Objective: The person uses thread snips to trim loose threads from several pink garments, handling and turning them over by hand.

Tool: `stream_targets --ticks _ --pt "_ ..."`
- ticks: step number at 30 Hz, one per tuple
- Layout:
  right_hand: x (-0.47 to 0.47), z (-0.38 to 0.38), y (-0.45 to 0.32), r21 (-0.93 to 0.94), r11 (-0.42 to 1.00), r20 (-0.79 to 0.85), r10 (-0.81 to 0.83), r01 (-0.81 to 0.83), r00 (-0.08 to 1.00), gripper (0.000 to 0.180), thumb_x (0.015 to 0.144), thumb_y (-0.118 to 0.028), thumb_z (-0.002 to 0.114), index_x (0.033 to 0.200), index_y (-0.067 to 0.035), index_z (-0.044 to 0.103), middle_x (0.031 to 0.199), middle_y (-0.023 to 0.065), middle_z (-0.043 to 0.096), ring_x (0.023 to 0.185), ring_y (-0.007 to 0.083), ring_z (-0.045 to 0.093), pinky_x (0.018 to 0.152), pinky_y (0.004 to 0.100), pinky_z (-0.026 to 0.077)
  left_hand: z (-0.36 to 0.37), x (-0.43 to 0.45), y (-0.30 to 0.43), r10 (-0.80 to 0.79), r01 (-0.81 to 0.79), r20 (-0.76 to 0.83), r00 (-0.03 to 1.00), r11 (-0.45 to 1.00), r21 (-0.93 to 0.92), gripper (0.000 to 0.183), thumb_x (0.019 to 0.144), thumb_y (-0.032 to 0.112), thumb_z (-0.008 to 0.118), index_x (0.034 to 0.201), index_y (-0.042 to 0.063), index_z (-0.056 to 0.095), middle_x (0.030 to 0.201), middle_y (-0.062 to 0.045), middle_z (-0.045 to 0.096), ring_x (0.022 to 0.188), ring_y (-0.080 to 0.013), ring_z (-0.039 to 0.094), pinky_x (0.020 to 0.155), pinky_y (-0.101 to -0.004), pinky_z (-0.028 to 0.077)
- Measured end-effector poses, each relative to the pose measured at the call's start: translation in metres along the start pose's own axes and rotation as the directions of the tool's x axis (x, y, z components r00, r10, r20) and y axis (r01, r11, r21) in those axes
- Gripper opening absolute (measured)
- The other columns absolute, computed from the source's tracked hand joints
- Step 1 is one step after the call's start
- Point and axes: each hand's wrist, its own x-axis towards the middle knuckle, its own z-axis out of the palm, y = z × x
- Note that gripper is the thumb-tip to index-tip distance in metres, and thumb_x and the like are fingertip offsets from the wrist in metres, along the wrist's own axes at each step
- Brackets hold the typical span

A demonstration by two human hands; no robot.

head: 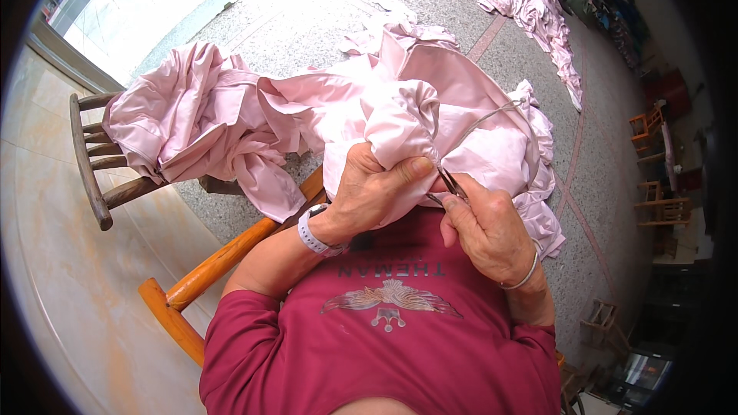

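Observation:
Pink fabric garments (473,92) lie in a heap before me and over my lap. My left hand (375,184), with a watch on its wrist, pinches a gathered edge of the pink cloth between thumb and fingers. Close beside it, my right hand (484,219) holds small dark metal thread snips (452,183), whose tips are at the gathered edge. Whether the blades touch the cloth cannot be told. A grey cord (481,121) runs across the fabric beyond my right hand. The fingers under the cloth are partly hidden.
At the left, more pink cloth (184,109) is piled on a dark wooden chair (89,161). The orange wooden chair frame (225,259) shows beside my left arm. Another pink pile (536,11) lies on the speckled floor at the upper right. Small wooden chairs (663,210) stand at the far right.

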Motion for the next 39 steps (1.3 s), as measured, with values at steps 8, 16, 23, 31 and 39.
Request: stream_targets --ticks 8,16,23,31,39 --pt "0.004 -0.003 -0.001 -0.011 1.000 0.026 -0.004 0.004 1.000 0.019 0.096 -0.005 0.047 0.109 0.005 0.057 0.055 0.0100 0.057 0.050 0.0222 0.061 0.051 0.0346 0.046 0.001 0.001 0.003 -0.016 0.016 -0.005 1.000 1.000 -0.020 0.007 0.093 0.004 0.065 0.097 -0.002 0.067 0.088 -0.004 0.068 0.081 -0.0106 0.063 0.072 -0.0281 0.054" --pt "0.008 -0.001 0.003 -0.021 0.999 0.027 -0.031 0.032 0.999 0.017 0.098 -0.007 0.048 0.106 0.005 0.057 0.056 0.0106 0.058 0.051 0.0243 0.062 0.052 0.0356 0.046 -0.003 0.002 0.007 -0.057 0.056 0.010 0.998 0.997 0.053 0.012 0.094 0.011 0.066 0.095 -0.001 0.068 0.086 -0.004 0.068 0.078 -0.0113 0.064 0.069 -0.0274 0.053" --pt "0.009 0.007 0.008 0.020 0.998 -0.027 -0.065 0.066 0.998 0.014 0.099 -0.009 0.049 0.101 0.003 0.056 0.057 0.0106 0.057 0.052 0.0243 0.061 0.053 0.0356 0.046 -0.003 0.001 0.004 -0.085 0.085 -0.002 0.996 0.995 -0.057 0.014 0.094 0.014 0.066 0.097 0.001 0.068 0.085 -0.006 0.070 0.077 -0.0122 0.065 0.068 -0.0271 0.053" --pt "0.008 0.009 0.008 -0.008 0.995 -0.057 -0.104 0.104 0.993 0.013 0.099 -0.007 0.049 0.101 0.003 0.055 0.057 0.0105 0.057 0.052 0.0231 0.060 0.052 0.0350 0.045 -0.004 0.001 0.002 -0.073 0.073 0.006 0.997 0.994 -0.085 0.016 0.094 0.015 0.066 0.098 0.000 0.068 0.086 -0.006 0.070 0.076 -0.0117 0.065 0.068 -0.0266 0.053" --pt "0.005 0.003 0.008 0.057 0.998 0.023 -0.015 0.013 1.000 0.015 0.099 -0.007 0.048 0.106 0.004 0.056 0.058 0.0094 0.058 0.052 0.0204 0.060 0.052 0.0337 0.045 -0.003 0.001 0.000 -0.099 0.099 -0.007 0.995 0.993 -0.065 0.016 0.094 0.016 0.067 0.098 0.000 0.067 0.086 -0.005 0.069 0.076 -0.0106 0.064 0.067 -0.0257 0.052"
